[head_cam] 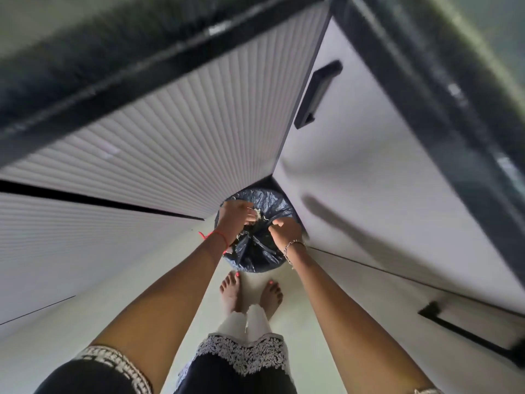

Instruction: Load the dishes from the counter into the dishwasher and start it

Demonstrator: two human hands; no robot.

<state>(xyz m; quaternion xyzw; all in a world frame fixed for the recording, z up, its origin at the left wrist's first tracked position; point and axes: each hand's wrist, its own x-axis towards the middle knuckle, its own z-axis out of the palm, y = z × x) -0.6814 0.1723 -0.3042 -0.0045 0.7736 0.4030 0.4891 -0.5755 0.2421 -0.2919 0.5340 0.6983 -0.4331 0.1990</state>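
Observation:
A bin lined with a dark blue bag (255, 254) stands on the floor in the corner where two cabinet runs meet. Both my hands reach down over its mouth. My left hand (235, 215) has its fingers curled around pale food scraps (258, 216) just above the bag. My right hand (284, 232) grips a gathered fold of the bag at the bin's right side. No dishes, counter top or dishwasher interior show in the head view.
Ribbed white cabinet fronts (170, 143) run on the left and smooth white doors with black handles (318, 95) on the right. A dark counter edge (119, 81) hangs above. My bare feet (251, 294) stand on the pale floor just short of the bin.

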